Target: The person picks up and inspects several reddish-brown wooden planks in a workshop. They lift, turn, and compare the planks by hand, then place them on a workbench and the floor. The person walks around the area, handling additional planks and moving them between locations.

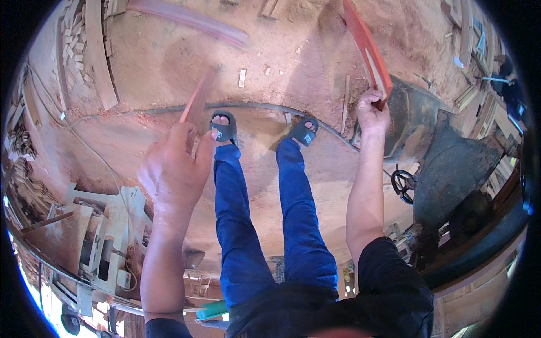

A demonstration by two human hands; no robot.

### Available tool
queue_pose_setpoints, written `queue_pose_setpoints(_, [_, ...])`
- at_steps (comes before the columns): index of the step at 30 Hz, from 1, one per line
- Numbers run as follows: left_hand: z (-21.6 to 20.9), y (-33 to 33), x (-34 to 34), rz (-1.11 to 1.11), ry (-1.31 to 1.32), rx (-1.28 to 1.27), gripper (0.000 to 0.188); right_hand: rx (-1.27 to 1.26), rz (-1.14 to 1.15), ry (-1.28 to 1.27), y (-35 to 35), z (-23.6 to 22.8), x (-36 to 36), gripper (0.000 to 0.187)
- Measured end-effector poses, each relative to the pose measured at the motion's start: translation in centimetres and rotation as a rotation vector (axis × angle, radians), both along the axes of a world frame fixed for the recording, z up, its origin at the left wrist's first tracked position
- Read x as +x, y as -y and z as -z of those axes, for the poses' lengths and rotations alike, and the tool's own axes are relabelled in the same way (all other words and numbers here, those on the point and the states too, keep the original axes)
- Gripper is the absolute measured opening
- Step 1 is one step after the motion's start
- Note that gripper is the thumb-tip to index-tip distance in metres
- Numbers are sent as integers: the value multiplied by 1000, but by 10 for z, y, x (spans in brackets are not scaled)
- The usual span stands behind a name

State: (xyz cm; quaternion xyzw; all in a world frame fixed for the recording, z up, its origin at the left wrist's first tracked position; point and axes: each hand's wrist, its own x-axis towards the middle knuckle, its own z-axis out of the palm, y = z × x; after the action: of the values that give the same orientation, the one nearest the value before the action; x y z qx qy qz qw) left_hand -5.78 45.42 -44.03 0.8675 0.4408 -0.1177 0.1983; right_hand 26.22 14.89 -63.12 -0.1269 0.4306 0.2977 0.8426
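My left hand (174, 166) is closed, with thumb and fingers around the lower end of a thin reddish wooden strip (197, 100). That strip points up and away from me, and its far end is smeared by motion. On the right, my arm reaches farther out. My right hand (373, 114) grips the near end of a long red-orange wooden board (369, 48), which is tilted and slightly curved and runs to the top edge of the view. A pale face shows along the board's side. Another reddish-purple plank (191, 21), blurred, appears at the upper left, apart from both hands.
A dark machine with a metal table (456, 160) and a handwheel (402, 186) stands at right. Another machine (104, 236) is at lower left. A dark cable (259, 106) crosses the dusty floor beyond my sandals. Stacked wood pieces (76, 42) lie upper left; offcuts lie about.
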Motion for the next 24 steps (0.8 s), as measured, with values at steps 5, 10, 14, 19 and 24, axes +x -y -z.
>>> queue_pose_setpoints(5, [1,-3,4,-8,16,7,31,47,269,-149,19,9,32,44])
queue_pose_setpoints(10, [-1,2,11,-20,-7,-35,32,-16,339,-116,17,12,30,47])
queue_pose_setpoints(14, [-3,10,17,124,-12,41,30,99,174,-140,12,-6,17,49])
queue_pose_setpoints(19, [-2,7,27,86,1,20,29,28,73,21,-12,-7,0,48])
queue_pose_setpoints(24, [0,11,49,76,22,-36,31,-441,-353,231,-24,-12,-69,48])
